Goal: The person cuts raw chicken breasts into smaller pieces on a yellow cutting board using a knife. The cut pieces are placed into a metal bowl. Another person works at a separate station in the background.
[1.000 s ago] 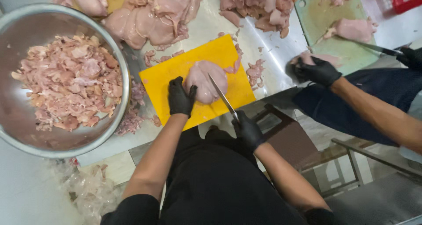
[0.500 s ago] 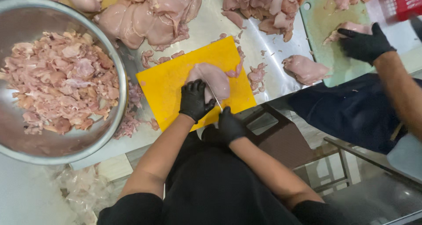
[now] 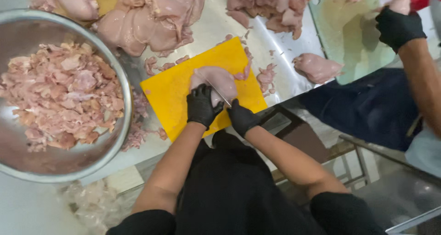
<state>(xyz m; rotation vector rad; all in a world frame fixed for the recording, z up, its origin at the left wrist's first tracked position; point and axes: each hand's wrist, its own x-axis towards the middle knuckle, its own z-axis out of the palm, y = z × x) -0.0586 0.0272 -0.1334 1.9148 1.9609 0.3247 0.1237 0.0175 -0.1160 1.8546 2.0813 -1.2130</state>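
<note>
At the left of the yellow cutting board [image 3: 177,95] sits the biggest thing in view, a wide steel bowl [image 3: 117,74] filled with small chopped pieces of raw chicken [image 3: 64,95]. Beyond the board, toward the far side of the steel table [image 3: 280,56], lies a broad heap of whole raw chicken pieces [image 3: 151,19], and a second heap [image 3: 271,5] lies beyond the board's right corner. To the right of the board a pale green cutting board [image 3: 349,37] rests on the table, with a single piece of chicken [image 3: 317,67] at its near left edge. Another person's black-gloved hand [image 3: 397,26] is over the far right part of that green board, closed around something pale that I cannot make out.

On the yellow board itself, near its middle, lies one chicken breast [image 3: 220,79]. The left hand [image 3: 200,107], in a black glove, presses down on the near side of the breast with its fingers curled over the meat. The right hand [image 3: 242,118], also gloved in black, is just beside the left at the board's near edge, fingers wrapped tight around the handle of a knife [image 3: 216,90]. The thin blade runs diagonally across the breast. Small scraps of chicken [image 3: 266,76] lie scattered off the board's right edge, and more scraps [image 3: 138,129] lie between the board and the bowl.
</note>
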